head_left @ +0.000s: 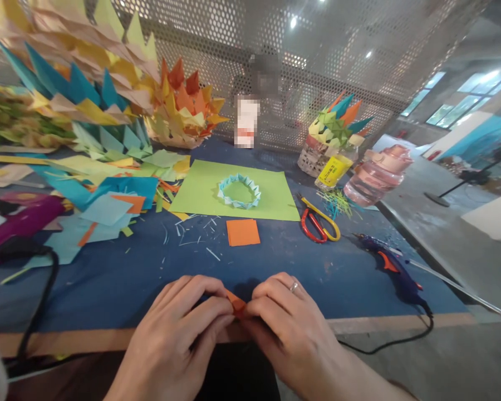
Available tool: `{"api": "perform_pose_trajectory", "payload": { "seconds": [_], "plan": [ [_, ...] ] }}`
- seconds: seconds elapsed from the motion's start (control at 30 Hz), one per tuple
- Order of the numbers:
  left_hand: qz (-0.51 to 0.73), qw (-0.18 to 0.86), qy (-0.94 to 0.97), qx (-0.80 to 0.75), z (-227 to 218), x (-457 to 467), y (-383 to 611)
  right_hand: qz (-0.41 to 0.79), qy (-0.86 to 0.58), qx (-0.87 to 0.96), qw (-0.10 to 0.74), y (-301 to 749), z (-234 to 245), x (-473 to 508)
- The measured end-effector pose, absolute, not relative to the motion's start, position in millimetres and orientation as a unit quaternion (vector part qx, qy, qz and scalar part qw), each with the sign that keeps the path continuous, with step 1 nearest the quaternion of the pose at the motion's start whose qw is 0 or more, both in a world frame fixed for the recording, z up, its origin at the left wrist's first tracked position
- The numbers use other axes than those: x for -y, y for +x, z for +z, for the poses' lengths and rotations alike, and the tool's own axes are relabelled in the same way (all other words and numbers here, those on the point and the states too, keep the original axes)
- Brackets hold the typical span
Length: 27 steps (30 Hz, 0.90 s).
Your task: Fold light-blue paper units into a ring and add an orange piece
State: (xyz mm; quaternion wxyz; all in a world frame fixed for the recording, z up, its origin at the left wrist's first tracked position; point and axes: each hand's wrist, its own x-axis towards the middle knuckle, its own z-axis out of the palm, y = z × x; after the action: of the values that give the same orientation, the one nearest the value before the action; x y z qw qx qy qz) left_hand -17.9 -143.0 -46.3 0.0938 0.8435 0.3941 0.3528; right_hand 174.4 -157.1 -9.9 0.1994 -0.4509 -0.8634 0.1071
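Note:
A small folded piece of orange paper [236,303] is pinched between my two hands, just above the table's front edge. My left hand [179,328] is closed on its left end. On the other end the fingers of my right hand [290,323] are closed, with a ring on one finger. Most of the folded paper is hidden by my fingertips. Beyond my hands lies a stack of square orange paper [243,232]. Farther back, a ring of folded light blue paper [256,196] rests on a green sheet [192,192].
Scissors with red and yellow handles [313,225] and a blue glue gun [394,270] lie on the right. A pink water bottle [376,175] and a glue bottle [334,170] stand behind. Leftward are paper scraps [104,217], a purple hot-air tool [29,225] and large folded-paper pieces [96,83].

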Motion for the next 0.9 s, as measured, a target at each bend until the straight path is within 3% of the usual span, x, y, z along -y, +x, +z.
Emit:
{"api": "perform_pose_trajectory", "payload": {
  "seconds": [0.3, 0.9],
  "plan": [
    [0.360, 0.038, 0.831, -0.422, -43.6, 138.4, -9.1, 0.142, -0.468, 0.849, 0.201, 177.3, -8.3, 149.4],
    [0.312, 0.136, 0.833, -0.436, -42.5, 136.7, -13.9, 0.137, -0.496, 0.847, 0.130, 167.5, -6.8, 136.7]
  ]
}}
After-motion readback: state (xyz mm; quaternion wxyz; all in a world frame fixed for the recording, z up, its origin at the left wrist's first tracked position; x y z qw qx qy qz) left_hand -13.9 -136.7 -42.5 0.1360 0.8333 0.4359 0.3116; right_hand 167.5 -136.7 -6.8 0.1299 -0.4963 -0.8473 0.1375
